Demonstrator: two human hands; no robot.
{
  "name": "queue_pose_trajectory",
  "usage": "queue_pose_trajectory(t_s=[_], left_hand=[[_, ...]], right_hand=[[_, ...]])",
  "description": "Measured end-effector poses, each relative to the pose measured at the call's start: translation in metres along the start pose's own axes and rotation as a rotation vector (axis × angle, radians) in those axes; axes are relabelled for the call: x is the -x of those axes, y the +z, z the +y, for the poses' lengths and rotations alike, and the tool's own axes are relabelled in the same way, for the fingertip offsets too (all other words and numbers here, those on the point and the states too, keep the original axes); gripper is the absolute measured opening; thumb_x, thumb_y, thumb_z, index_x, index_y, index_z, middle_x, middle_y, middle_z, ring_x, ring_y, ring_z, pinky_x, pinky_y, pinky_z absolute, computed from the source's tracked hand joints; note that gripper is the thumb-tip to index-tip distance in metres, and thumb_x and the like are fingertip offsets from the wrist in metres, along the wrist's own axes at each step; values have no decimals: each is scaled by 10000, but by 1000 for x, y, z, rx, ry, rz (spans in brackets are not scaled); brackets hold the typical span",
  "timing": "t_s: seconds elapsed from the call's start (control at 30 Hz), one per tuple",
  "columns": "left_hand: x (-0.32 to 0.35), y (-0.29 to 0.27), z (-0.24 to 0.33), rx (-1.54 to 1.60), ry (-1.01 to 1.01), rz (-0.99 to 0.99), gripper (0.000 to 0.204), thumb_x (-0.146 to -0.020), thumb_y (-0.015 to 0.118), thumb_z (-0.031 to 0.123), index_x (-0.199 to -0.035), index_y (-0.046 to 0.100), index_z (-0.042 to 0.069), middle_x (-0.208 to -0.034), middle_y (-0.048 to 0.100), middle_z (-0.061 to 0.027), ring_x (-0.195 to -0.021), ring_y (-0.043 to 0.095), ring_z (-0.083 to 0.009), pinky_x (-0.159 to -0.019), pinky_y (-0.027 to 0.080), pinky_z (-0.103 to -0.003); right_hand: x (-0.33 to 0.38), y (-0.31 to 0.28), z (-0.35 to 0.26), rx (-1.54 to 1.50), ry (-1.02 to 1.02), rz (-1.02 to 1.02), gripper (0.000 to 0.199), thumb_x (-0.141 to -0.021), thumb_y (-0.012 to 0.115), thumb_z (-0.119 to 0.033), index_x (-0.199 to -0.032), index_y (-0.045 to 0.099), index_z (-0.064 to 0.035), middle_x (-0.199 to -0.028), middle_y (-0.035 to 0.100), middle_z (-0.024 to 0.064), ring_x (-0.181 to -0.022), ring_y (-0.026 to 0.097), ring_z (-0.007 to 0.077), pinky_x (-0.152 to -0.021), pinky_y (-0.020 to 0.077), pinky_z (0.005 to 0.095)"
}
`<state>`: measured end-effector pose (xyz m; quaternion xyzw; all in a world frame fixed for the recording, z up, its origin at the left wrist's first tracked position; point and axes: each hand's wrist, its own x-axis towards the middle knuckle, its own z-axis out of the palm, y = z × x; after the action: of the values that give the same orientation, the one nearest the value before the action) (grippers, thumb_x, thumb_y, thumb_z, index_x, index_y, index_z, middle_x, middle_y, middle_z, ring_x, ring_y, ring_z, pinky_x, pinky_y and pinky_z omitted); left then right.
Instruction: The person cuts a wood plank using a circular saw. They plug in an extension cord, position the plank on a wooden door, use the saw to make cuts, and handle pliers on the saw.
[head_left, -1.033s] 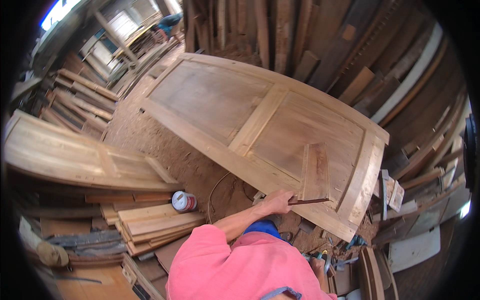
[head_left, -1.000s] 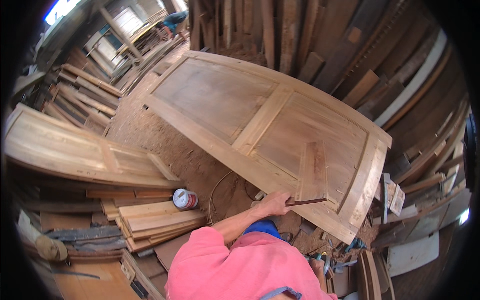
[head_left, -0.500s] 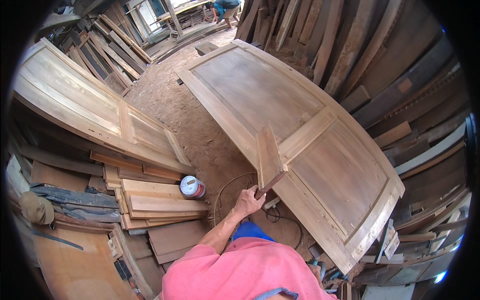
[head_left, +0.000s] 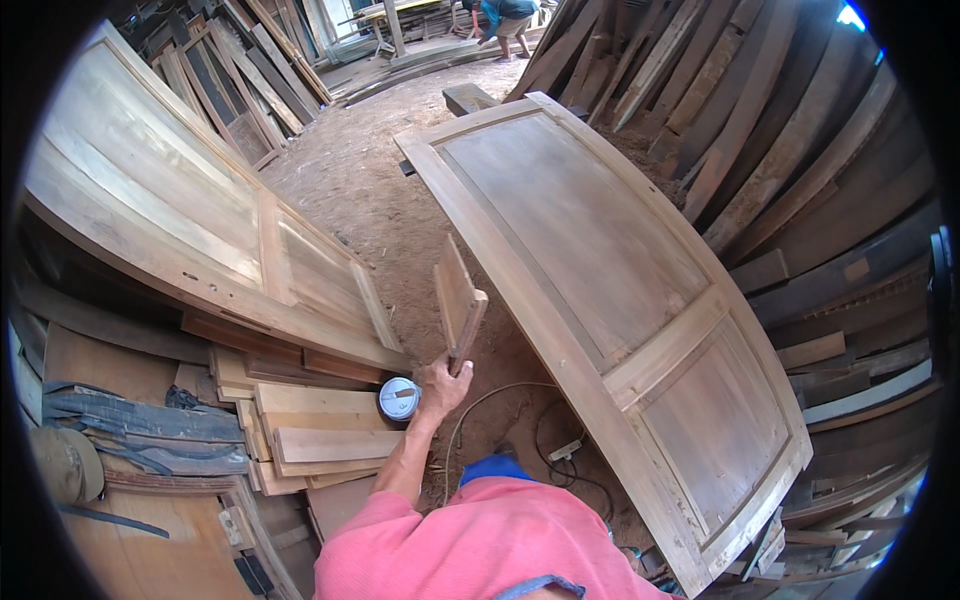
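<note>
My left hand (head_left: 440, 388) is closed round the narrow lower end of a short wooden board (head_left: 455, 290), held upright over the dirt floor. The board has a broad flat face and a thicker right edge. To its right lies a large panelled wooden door (head_left: 660, 340), raised off the floor; the board is apart from it. A white paint bucket (head_left: 399, 398) with a dark-handled item on its lid stands just left of my left hand. My right hand is hidden beyond the pink shirt, so its grip does not show.
Another panelled door (head_left: 230, 285) lies at the left, above stacked planks (head_left: 330, 440). Leaning boards (head_left: 730, 110) line the right side. A cable (head_left: 540, 440) curls over the floor near my feet. A person (head_left: 505, 20) bends down at the far back.
My left hand has carried the wooden board left, away from the door's edge and towards the bucket. The view has shifted, and my right hand has gone out of sight.
</note>
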<state>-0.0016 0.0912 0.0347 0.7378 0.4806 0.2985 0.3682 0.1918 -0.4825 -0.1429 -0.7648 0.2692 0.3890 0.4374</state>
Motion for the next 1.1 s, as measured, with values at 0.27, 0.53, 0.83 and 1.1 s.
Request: queue_pose_trajectory(t_s=[0.27,0.53,0.83,1.1], left_hand=[[-13,-46,-67,-48,-127,80,359,-892,724,317,-949,696,-36,-845,711,-271,-824,709,-457,-743,555,-512],[5,-79,-70,-43,-46,135,321,-893,724,283,-944,690,-32,-805,705,-255,-778,706,-449,-715,555,-508],[-3,-114,-94,-79,-93,237,287,-894,706,259,-922,679,-25,-782,692,-258,-761,706,-455,-691,546,-504],[-97,-113,-118,-71,-128,269,323,-905,710,282,-895,677,-38,-742,689,-230,-731,710,-424,-681,549,-480]], right_hand=[[0,60,-34,-6,-59,-111,198,-889,602,-155,-754,650,-19,-695,642,115,-595,615,243,-589,498,403],[-11,99,-59,98,-9,-144,238,-909,598,-189,-762,685,-23,-762,697,140,-672,644,237,-678,507,384],[-28,175,-114,282,-55,-214,237,-908,600,-189,-755,681,-26,-756,694,138,-668,645,239,-671,509,387],[-42,278,-186,374,-73,-266,237,-907,602,-189,-749,678,-29,-751,691,137,-665,645,240,-665,510,390]])
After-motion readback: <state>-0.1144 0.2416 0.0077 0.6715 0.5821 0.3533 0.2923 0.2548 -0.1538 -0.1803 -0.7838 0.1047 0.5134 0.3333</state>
